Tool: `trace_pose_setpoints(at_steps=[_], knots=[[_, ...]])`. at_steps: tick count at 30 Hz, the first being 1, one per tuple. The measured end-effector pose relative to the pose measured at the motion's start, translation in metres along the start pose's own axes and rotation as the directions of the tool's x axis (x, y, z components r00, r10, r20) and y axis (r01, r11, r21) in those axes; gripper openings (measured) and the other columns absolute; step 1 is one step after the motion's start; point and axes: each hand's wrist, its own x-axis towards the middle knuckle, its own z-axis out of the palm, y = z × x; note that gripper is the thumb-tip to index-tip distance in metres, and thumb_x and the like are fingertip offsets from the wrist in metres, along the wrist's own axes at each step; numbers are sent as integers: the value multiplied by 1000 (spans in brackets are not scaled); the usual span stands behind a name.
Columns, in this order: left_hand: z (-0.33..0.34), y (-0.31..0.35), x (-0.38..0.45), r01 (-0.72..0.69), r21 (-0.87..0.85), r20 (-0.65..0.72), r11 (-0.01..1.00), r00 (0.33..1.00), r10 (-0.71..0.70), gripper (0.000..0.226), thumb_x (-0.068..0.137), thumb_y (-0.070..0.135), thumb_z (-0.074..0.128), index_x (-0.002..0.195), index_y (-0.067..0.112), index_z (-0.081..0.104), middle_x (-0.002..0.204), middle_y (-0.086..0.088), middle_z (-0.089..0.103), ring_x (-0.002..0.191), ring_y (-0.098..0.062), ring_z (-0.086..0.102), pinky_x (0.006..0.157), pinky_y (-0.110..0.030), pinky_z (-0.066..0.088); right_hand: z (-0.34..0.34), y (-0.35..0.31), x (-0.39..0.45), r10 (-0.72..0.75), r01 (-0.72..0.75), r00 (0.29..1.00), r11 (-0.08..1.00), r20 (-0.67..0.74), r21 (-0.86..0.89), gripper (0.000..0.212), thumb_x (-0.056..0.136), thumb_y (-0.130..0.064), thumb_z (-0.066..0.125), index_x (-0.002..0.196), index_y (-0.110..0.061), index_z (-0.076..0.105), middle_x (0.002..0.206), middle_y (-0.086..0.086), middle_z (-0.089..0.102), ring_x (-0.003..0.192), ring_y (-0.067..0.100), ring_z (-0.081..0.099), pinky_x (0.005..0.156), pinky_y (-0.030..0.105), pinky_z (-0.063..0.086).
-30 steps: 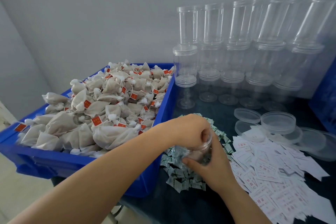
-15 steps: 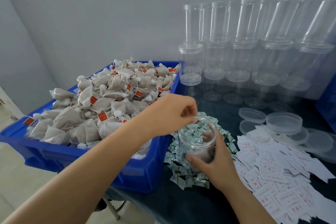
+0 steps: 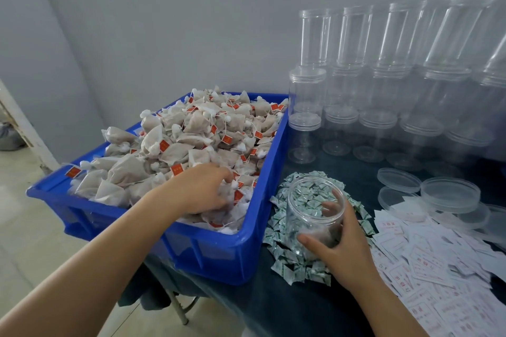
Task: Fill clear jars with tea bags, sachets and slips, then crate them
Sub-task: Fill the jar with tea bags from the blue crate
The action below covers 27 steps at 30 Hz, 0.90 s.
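Head view shows the left hand [image 3: 202, 189] lying on the tea bags [image 3: 191, 139] in the blue crate [image 3: 219, 254], fingers curled, maybe pinching one bag. Right hand [image 3: 342, 249] grips the open clear jar [image 3: 315, 213], which stands on the sachets [image 3: 290, 268] beside the crate

The left hand [image 3: 202, 189] has its fingertips sunk among the tea bags [image 3: 197, 139], so whether they grip one cannot be told, and the print on the red tags is too small to read. Behind the open jar [image 3: 315, 213], the right hand's [image 3: 342, 249] fingers show only blurred through the clear wall. The paper slips [image 3: 438, 268] and the stacked jars [image 3: 410, 63] run off the right edge.
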Motion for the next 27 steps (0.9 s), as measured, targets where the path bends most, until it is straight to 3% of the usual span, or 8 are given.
trace_pose_setpoints(at_steps=[3, 6, 11, 15, 17, 19, 22, 27], knots=[[-1, 1, -1, 19, 17, 33, 1000, 999, -20, 47, 85, 35, 61, 129, 23, 50, 125, 1, 55, 105, -16, 52, 86, -28, 44, 0, 1, 0, -9, 8, 1000, 1000, -7, -10, 107, 37, -89, 75, 128, -80, 19, 128, -39, 43, 117, 9, 57, 79, 28, 61], [0, 2, -3, 24, 28, 35, 999, 999, -25, 46, 84, 33, 62, 128, 23, 52, 119, 1, 57, 94, -14, 50, 78, -26, 42, 0, 1, -1, -9, 9, 1000, 1000, 1, 8, 106, 38, -87, 77, 128, -80, 20, 129, -38, 43, 117, 14, 58, 78, 34, 63], [3, -1, -1, 46, -37, -97, 998, 994, -50, 39, 87, 32, 63, 125, 23, 56, 120, 3, 60, 100, -13, 56, 76, -21, 39, 0, -1, 0, -25, 25, 1000, 999, -5, 20, 102, 39, -85, 77, 124, -83, 20, 132, -34, 42, 116, 8, 56, 68, 11, 55], [-4, -4, -2, 8, -229, -227, 973, 972, -61, 29, 83, 33, 69, 110, 23, 61, 82, 14, 57, 74, -4, 54, 61, -17, 38, 0, 1, 1, -28, 28, 1000, 999, -6, 17, 103, 42, -81, 78, 126, -81, 19, 132, -34, 42, 119, 6, 55, 73, 7, 52], [-13, -2, -4, -33, -260, -315, 965, 948, -52, 15, 84, 31, 68, 94, 29, 57, 75, 16, 53, 69, -1, 51, 59, -16, 35, 0, 1, 2, -26, 26, 1000, 1000, -8, 13, 103, 42, -81, 78, 126, -81, 19, 132, -34, 43, 119, 5, 54, 72, 9, 53], [-23, 3, -6, -79, -288, -391, 954, 920, -42, 14, 84, 26, 67, 84, 31, 54, 73, 14, 54, 67, -3, 51, 56, -18, 35, 1, 2, 2, -26, 26, 1000, 1000, -10, 17, 101, 44, -76, 79, 125, -82, 19, 132, -35, 42, 118, 4, 53, 70, 7, 51], [-37, 19, -8, -155, -352, -464, 923, 885, -28, 9, 82, 20, 66, 87, 25, 60, 78, 9, 60, 74, -7, 57, 62, -14, 44, 1, 2, 2, -28, 28, 1000, 999, -11, 25, 100, 46, -72, 80, 124, -82, 19, 131, -34, 43, 116, 2, 53, 70, 2, 48], [-50, 52, -7, -281, -487, -475, 827, 880, 19, 13, 81, 26, 71, 90, 23, 62, 84, 10, 65, 77, -5, 61, 69, -15, 48, 0, 2, 1, -18, 18, 1000, 1000, 0, 23, 104, 43, -79, 79, 128, -79, 20, 134, -34, 42, 121, 6, 53, 76, 13, 55]])
